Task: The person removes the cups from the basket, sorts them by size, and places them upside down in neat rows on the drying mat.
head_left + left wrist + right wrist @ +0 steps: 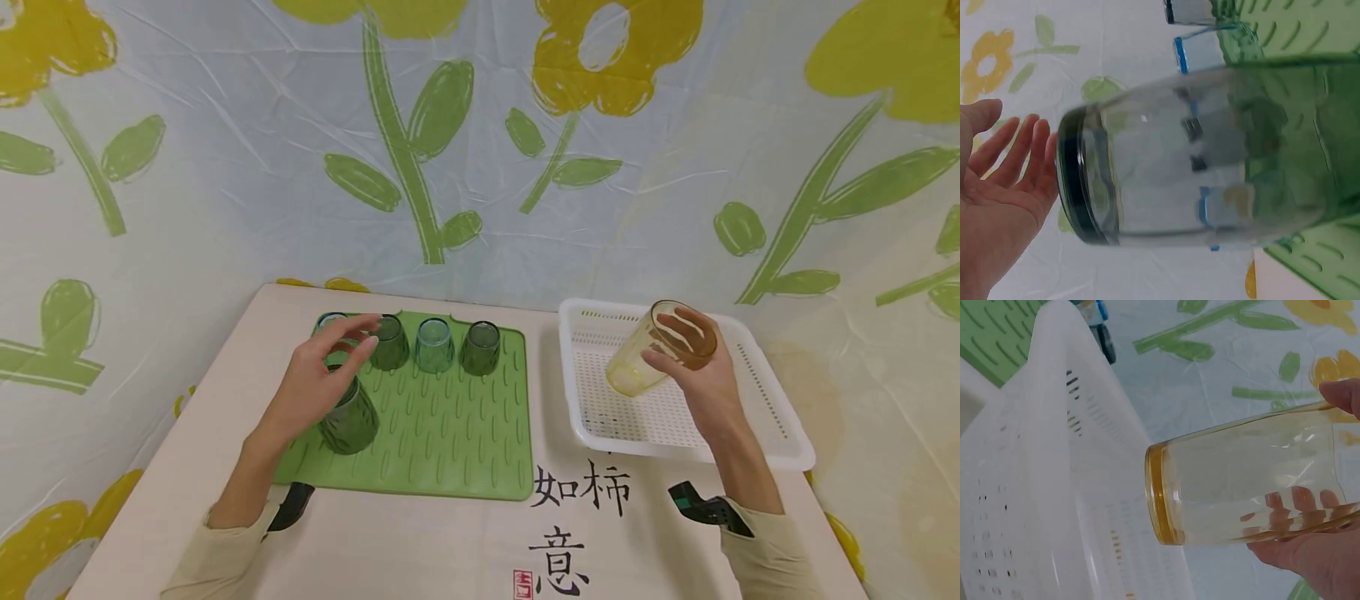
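My right hand [708, 379] grips a tall amber glass [1247, 478] near its rim, with the fingers showing through the wall. The glass tilts over the white plastic basket [576, 392], its thick base pointing down and left. Over on the left, my left hand [318, 379] is held above a large grey-green glass [352, 425], its fingers gently bent and apart. In the left wrist view that glass [1172, 162] has its dark, thick base toward the palm, and no fingers wrap round it. It stands upside down on the green ribbed mat [450, 442].
Along the mat's back edge stand smaller upturned tumblers: a dark green one [390, 346], a blue one [434, 346], a grey one [481, 348], and a blue-rimmed one [330, 318] partly behind my left hand. Black characters [562, 562] mark the pale tablecloth. A flower-print sheet [495, 242] hangs behind.
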{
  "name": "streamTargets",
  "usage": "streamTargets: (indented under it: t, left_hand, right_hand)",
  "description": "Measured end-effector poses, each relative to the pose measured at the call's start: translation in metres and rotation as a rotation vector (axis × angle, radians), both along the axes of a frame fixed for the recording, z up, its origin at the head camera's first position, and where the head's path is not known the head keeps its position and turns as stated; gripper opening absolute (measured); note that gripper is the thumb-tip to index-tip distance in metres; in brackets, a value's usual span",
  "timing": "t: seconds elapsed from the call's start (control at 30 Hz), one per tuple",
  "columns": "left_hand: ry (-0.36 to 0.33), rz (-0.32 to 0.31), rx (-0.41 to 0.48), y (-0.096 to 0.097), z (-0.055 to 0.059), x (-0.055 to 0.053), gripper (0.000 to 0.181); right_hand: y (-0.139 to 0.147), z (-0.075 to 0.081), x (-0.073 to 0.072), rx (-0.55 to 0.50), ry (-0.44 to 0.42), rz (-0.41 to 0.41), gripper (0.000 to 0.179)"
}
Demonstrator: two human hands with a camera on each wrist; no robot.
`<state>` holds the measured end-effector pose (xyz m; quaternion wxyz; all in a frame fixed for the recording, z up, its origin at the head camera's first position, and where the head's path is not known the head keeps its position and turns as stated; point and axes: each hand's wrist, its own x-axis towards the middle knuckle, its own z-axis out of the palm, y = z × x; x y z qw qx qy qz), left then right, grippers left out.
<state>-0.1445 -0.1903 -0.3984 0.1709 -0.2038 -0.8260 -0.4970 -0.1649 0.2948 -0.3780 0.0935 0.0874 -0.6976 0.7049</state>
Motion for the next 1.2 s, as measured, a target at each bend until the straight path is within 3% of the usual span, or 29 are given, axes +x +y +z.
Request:
streamTargets:
  t: [0.23,0.67,0.97,1.2]
  left_hand:
    - [0.014,-0.059,0.046,0.021,0.002,-0.003,0.038]
    - [-0.079,-0.175,0.119,0.059,-0.007,-0.007,0.040]
    - [-0.130,-0.253,0.156,0.083,-0.021,-0.010,0.047]
    - [-0.217,-0.311,0.205,0.100,-0.033,-0.011,0.055]
  right_hand:
    - [-0.024,0.005,0.000,-0.009,0.034,0.062,0.069]
    - [-0.072,0.003,-0.001,-0.015,0.008,0.156,0.075]
    - [-0.107,-0.008,-0.001,-0.097,-0.005,0.260,0.078]
    - [-0.128,-0.019,0.000,-0.119,-0.022,0.337,0.078]
